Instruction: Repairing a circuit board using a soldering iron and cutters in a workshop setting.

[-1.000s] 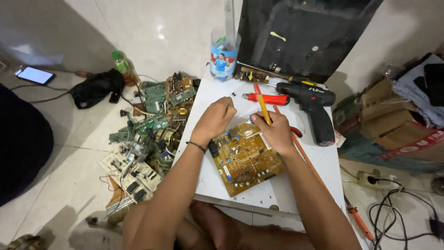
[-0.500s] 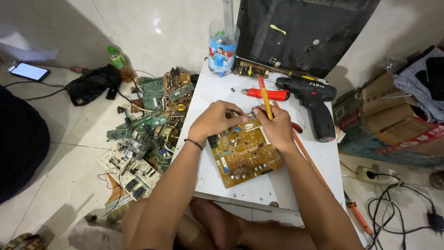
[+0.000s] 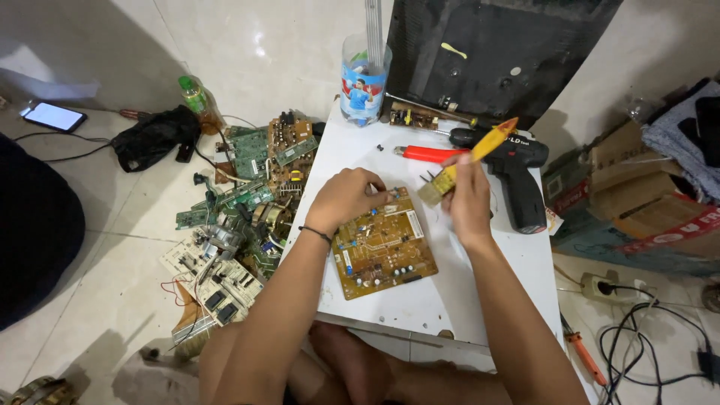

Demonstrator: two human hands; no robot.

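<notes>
A pale tiled floor (image 3: 90, 247) is seen, lit brightly from above, and a low white bench (image 3: 420, 307) is placed on it.

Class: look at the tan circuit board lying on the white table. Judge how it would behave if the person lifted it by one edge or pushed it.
The tan circuit board looks flat and rigid, so it would probably lift stiffly, not droop. It seems thin, so likely light. Lying flat on the smooth white table, it may slide unless the left hand resting on its edge steadies it. Its small upright parts look easy to snag.
</notes>
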